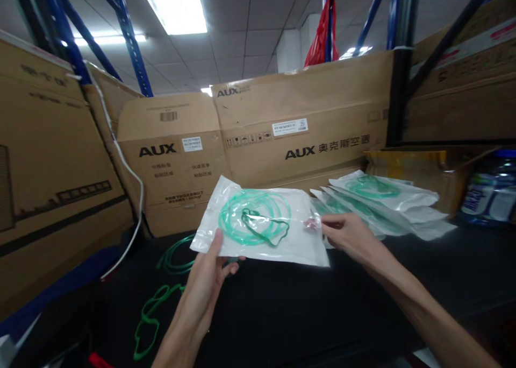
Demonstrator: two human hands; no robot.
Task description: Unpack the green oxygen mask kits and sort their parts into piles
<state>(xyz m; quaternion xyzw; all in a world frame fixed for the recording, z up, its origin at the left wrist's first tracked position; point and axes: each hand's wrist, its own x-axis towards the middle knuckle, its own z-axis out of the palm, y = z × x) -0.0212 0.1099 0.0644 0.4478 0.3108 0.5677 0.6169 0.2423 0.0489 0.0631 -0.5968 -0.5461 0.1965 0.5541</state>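
I hold a clear plastic pouch (298, 233) with a coil of green tubing (255, 218) inside, lifted a little above the black table (306, 309). My left hand (207, 274) grips its lower left edge, thumb on top. My right hand (349, 233) pinches the pouch's right edge between thumb and fingers. Just beyond my right hand lies a stack of several similar pouches (387, 201) with green tubing in them.
Loose green tubing (161, 292) lies on the table at the left. Large AUX cardboard boxes (298, 126) stand along the back and the left. An open cardboard box (419, 169) and a plastic jar (489, 193) sit at the right.
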